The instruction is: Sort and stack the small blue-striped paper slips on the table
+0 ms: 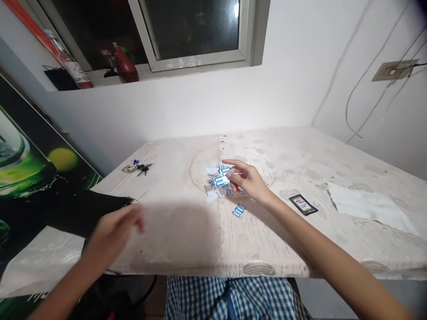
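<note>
A small pile of white paper slips [211, 195] with blue printed borders lies on the table's middle. My right hand [248, 180] is over it, index finger stretched out, thumb and other fingers closed on a blue-bordered slip [219, 181]. One more blue-bordered slip [239, 210] lies apart, just in front of the pile. At the table's left side, my left hand [116, 226] is smeared by motion, its fingers partly curled. Nothing can be made out in it. A dark cloth [103, 209] and a thin wire-like strand [142, 195] are beside it.
Keys [143, 168] lie at the table's back left. On the right are a black-edged packet [303, 205] and a white cloth or paper sheet [370, 206]. Wall and window stand behind the table [173, 178]. Cables hang from a wall socket [393, 70] at right.
</note>
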`<action>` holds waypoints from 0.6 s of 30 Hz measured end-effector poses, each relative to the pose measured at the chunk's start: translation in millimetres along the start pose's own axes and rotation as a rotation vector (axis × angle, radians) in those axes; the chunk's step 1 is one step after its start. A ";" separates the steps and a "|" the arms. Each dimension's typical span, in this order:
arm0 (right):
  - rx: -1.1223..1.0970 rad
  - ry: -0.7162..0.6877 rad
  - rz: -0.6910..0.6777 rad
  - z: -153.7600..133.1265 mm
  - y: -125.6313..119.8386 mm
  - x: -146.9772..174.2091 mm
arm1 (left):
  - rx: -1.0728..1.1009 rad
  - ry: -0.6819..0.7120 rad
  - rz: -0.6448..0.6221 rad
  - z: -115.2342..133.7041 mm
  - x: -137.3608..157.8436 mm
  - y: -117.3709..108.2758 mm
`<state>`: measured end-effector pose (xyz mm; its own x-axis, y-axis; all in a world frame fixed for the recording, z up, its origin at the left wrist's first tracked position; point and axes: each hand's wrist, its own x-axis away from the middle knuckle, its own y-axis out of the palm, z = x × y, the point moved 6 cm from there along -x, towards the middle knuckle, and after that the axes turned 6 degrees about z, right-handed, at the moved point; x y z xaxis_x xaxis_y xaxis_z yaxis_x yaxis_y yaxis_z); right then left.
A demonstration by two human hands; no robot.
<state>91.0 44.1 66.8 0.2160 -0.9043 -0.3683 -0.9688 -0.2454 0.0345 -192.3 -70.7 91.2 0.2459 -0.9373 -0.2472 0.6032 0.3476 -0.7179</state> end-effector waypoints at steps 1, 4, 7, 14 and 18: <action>0.005 -0.007 0.004 -0.4 -2.5 -1.2 | 0.064 0.092 -0.108 26.7 -14.4 29.9; 0.086 -0.010 0.031 2.1 -12.2 -8.0 | 0.297 0.197 -0.298 93.8 -48.6 110.3; 0.191 -0.024 0.091 6.1 -23.9 -16.7 | 0.411 0.275 -0.398 131.4 -67.3 165.3; 0.294 -0.027 0.310 17.1 -46.0 -26.8 | 0.609 0.213 -0.461 127.7 -78.9 207.9; 0.272 -0.086 0.311 16.9 -44.8 -26.2 | 0.728 0.149 -0.468 122.0 -75.8 213.9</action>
<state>126.7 84.7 59.2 -0.0915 -0.8855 -0.4556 -0.9856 0.1460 -0.0857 10.7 78.0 35.7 -0.2188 -0.9641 -0.1501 0.9641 -0.1899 -0.1856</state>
